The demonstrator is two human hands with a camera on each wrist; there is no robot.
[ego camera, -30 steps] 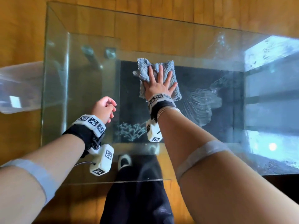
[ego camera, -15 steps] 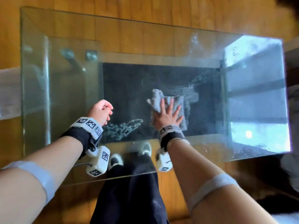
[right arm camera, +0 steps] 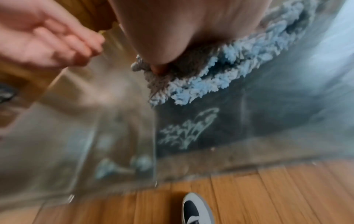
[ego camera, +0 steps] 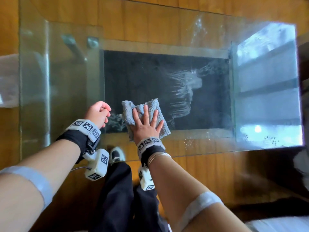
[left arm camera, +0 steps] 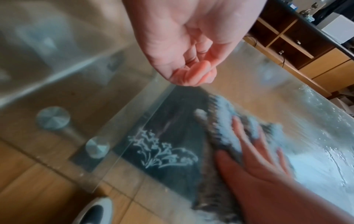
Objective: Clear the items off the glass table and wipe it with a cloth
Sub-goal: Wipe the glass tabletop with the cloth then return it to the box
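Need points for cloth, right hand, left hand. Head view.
cloth (ego camera: 154, 106): head view, far fuzzy edge beyond the fingers.
right hand (ego camera: 145, 127): head view, back of the hand, flat on the cloth.
left hand (ego camera: 97, 113): head view, knuckles, fingers loosely curled, holding nothing.

Cloth (ego camera: 147, 113) on glass table (ego camera: 167, 30), under right hand (ego camera: 147, 126), left hand (ego camera: 97, 113) beside.

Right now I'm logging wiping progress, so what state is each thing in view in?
glass table: bare of items, streaked with wet smears right of centre.
cloth: bunched, flat on the glass near the front edge.
right hand: fingers spread, pressing the cloth down.
left hand: fingers loosely curled, holding nothing, over the glass.
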